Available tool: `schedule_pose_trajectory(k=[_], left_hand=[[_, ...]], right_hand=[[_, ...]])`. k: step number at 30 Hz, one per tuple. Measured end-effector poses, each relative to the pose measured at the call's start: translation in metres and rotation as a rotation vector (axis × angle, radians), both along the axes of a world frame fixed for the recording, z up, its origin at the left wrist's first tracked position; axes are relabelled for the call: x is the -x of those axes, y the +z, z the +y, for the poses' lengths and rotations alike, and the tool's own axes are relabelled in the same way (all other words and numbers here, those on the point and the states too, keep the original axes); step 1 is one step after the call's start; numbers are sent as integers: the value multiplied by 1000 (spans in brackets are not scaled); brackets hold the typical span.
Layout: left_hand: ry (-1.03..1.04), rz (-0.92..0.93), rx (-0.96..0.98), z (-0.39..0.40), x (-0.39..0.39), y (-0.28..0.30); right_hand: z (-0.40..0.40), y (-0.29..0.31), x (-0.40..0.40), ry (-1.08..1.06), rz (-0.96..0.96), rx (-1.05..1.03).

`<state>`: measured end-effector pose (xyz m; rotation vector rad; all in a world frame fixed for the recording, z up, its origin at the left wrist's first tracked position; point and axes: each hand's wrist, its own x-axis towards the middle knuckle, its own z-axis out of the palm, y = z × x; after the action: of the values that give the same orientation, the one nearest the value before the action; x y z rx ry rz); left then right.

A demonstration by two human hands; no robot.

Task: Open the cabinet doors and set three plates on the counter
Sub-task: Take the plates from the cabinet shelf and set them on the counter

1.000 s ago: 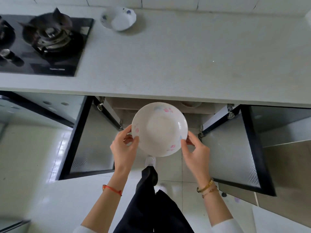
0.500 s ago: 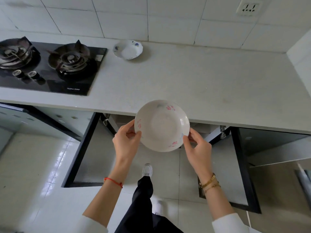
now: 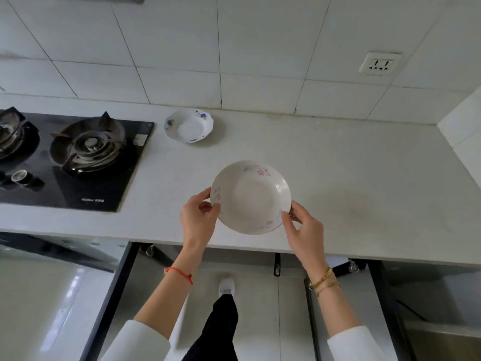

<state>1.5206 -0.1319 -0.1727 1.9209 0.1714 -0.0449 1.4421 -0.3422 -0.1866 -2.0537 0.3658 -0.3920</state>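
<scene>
A deep white plate with pink flowers [image 3: 251, 198] hangs over the front part of the white counter [image 3: 351, 178]. My left hand [image 3: 199, 220] grips its left rim and my right hand [image 3: 303, 227] grips its right rim. A second white plate with blue flowers [image 3: 189, 125] rests on the counter near the tiled wall, beside the stove. Below the counter edge both cabinet doors stand open: the left door [image 3: 114, 295] and the right door [image 3: 364, 308].
A black gas stove [image 3: 75, 155] with two burners fills the counter's left part. A wall socket [image 3: 379, 64] sits on the tiles at upper right. A white side wall [image 3: 460, 126] bounds the counter on the right. My leg and shoe [image 3: 226, 286] are between the open doors.
Both hands have lifted the pink-flowered plate from in front of the open cabinet up and forward over the counter. The view has tilted up toward the wall.
</scene>
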Motion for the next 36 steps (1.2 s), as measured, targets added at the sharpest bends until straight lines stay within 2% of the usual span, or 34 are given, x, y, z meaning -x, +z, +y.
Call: schedule_pose_trajectory(k=[8, 16, 26, 36], left_hand=[[-59, -2, -19, -17, -146, 0], [-122, 15, -6, -37, -249, -13], [-105, 119, -78, -64, -331, -46], [3, 138, -142, -98, -370, -87]], right_hand=[[-15, 3, -141, -56, 28, -18], [-37, -1, -246, -69, 70, 15], [-63, -30, -337, -23, 148, 43], [-89, -79, -388, 3, 267, 60]])
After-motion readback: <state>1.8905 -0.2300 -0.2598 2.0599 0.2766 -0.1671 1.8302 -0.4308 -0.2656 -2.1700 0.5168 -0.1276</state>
